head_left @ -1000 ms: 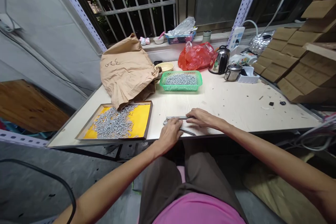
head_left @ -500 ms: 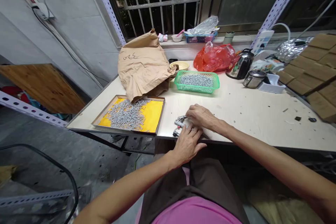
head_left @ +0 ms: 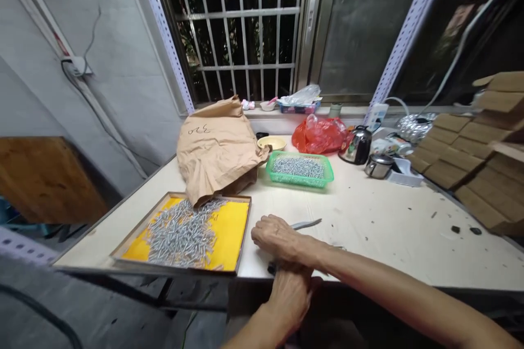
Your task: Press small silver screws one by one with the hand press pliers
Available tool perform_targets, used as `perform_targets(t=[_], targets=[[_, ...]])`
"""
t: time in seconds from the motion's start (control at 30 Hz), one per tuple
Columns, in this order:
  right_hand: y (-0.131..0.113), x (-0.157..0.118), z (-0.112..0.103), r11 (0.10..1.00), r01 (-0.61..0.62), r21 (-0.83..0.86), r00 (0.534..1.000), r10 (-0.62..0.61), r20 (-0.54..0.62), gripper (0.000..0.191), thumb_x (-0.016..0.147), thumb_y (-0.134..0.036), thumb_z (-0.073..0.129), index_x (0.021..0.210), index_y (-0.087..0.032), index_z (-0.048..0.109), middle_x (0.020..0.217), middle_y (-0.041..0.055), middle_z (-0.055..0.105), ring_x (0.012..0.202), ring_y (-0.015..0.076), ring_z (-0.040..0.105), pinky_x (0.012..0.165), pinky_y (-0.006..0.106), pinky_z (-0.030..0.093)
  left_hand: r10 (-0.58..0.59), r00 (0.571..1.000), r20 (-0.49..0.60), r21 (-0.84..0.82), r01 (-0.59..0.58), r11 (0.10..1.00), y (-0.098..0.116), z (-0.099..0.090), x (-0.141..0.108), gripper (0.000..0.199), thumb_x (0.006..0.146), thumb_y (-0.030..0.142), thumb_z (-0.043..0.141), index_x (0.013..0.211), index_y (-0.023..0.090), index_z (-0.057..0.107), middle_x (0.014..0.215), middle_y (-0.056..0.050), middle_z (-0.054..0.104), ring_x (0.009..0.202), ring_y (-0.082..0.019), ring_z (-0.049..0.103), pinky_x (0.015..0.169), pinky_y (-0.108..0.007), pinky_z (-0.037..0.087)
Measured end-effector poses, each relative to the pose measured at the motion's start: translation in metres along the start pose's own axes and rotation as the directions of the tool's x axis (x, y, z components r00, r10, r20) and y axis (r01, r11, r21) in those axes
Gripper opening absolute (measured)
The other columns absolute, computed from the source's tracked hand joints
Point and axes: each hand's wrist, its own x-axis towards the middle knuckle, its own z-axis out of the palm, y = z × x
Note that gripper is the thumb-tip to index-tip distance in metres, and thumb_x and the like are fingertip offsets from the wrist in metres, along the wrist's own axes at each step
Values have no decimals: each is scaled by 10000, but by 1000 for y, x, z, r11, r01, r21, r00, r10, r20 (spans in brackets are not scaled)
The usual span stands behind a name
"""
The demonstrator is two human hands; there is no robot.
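My right hand (head_left: 275, 235) lies over the front part of the table, its fingers curled and closed; whatever they hold, if anything, is out of sight. Just below it is my left hand (head_left: 291, 286), wrist bent at the table's front edge, its fingers hidden beneath the right hand. A small black knob (head_left: 272, 268) shows beside the hands; the metal device it seems to belong to is covered. Behind my right wrist, a slim grey curved piece (head_left: 307, 224) like a tool handle pokes out on the tabletop.
To the left, a shallow tray (head_left: 244, 240) holds many small metal pins on yellow sheeting. A brown paper bag (head_left: 216, 147) overlaps its back edge. Further back are a green basket (head_left: 301, 180) of similar pins, a red plastic bag (head_left: 319, 135), a kettle (head_left: 356, 145) and stacked cardboard (head_left: 458, 147).
My right hand has shifted left across the left hand, covering the metal device that was visible before. The grey curved piece has come into sight. The head view has tilted up.
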Motion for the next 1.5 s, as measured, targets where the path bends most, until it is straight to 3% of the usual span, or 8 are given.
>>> perform_targets(t=[0.13,0.3,0.5,0.6,0.77,1.07,1.23,1.5], targets=[[52,13,-56,948,-318,20,883,304,-357,250,934,-166,368,1014,-176,604,961,70,616,895,162,531,784,259,397,71,996,-57,3,-71,998,-5,-8,21,400,893,404,479,1264,262,527,1342,-82,522,1294,-308,411,1067,-548,332],[101,2,-103,801,-597,29,716,549,-431,404,898,-171,434,1301,-158,466,1139,145,560,1021,242,510,818,335,416,74,995,-73,-11,-75,997,7,-25,42,420,908,436,442,1256,216,523,1315,-100,538,1300,-280,404,1058,-504,354],[65,-75,-32,887,-432,160,858,459,-231,327,955,-332,339,1062,-201,620,969,85,615,858,201,570,754,313,446,-151,940,-305,108,192,975,-39,-90,26,280,928,245,406,1101,218,625,1072,-64,633,1020,-196,546,906,-346,459],[41,-107,22,866,-471,166,847,497,-190,346,947,-356,344,1130,-207,598,1027,104,612,920,231,561,771,344,458,-357,850,-387,280,477,833,-91,-129,16,270,918,248,414,989,210,672,948,-72,626,941,-222,523,802,-341,465],[18,-119,72,842,-520,143,807,539,-241,357,919,-365,403,1199,-211,561,1167,129,587,1043,287,526,814,411,455,-436,814,-382,419,574,703,-151,-156,15,281,896,273,447,1066,176,648,1036,-96,608,1005,-241,479,825,-347,428],[13,-126,81,831,-524,187,772,556,-308,383,926,-387,399,1214,-190,558,1199,138,575,1077,281,521,845,421,443,-366,921,-135,375,389,841,-143,-153,-5,208,845,312,546,931,198,698,967,-55,650,934,-226,484,812,-333,404],[14,-127,86,846,-508,160,768,529,-360,401,929,-403,399,1206,-163,562,1188,131,579,1084,278,513,848,406,440,-290,926,-242,379,365,850,-136,-155,-25,232,887,272,502,948,172,702,965,-69,640,904,-220,483,810,-332,400],[12,-124,83,847,-513,143,762,525,-379,376,926,-367,425,1186,-141,575,1149,129,597,1039,267,529,852,398,438,-236,961,-141,509,275,816,-149,-145,16,236,877,187,503,1018,221,690,979,-81,609,930,-225,452,695,-299,385]])
